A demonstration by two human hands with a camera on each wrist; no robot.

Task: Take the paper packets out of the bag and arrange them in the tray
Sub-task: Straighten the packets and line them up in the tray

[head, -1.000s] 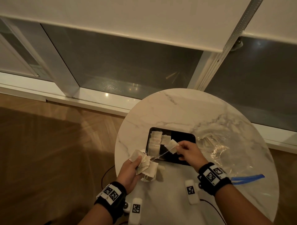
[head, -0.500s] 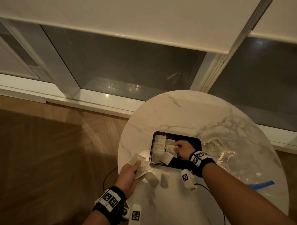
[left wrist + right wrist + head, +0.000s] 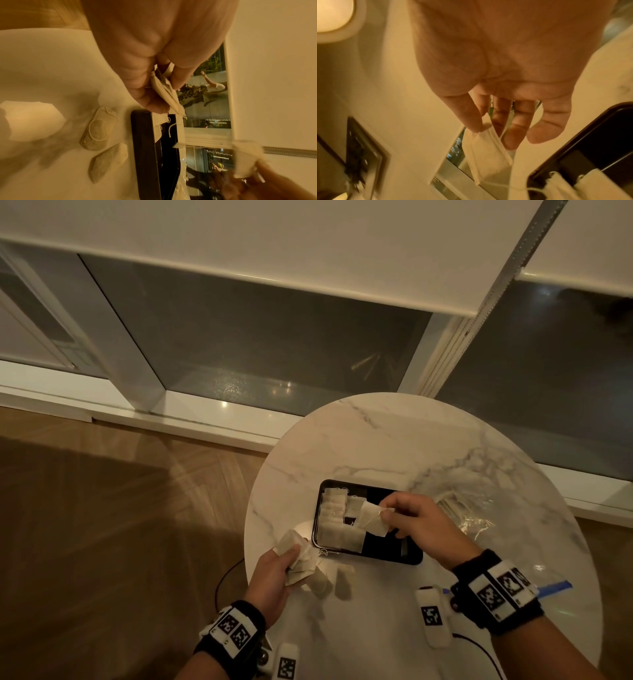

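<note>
The right hand [image 3: 423, 523] pinches one paper packet [image 3: 371, 517] by its upper edge between thumb and fingertips [image 3: 475, 125], the packet hanging just above the black tray [image 3: 394, 556]; in the right wrist view the remaining fingers are loosely extended. The left hand [image 3: 274, 571] curls around a crumpled bunch of packets [image 3: 301, 559] at the near-left corner of the tray, thumb and fingers closed on them in the left wrist view. Two loose packets [image 3: 334, 578] lie on the table just beside the left hand, close to the near edge of the tray but outside it; one carries a loop of string [image 3: 96, 129]. Inside the tray, a row of packets [image 3: 330, 508] stands along the left side, with further packets across the near-left part; the right part of the tray floor is bare and dark. The clear plastic bag [image 3: 479, 508] lies flattened on the round marble table [image 3: 376, 440] to the right of the tray, its blue strip [image 3: 556, 587] showing beyond the right wrist. Both wrists wear black bands with printed marker tags [image 3: 496, 590]. Beyond the table are a wooden floor [image 3: 102, 508] and a window [image 3: 257, 344] with a lowered blind
</note>
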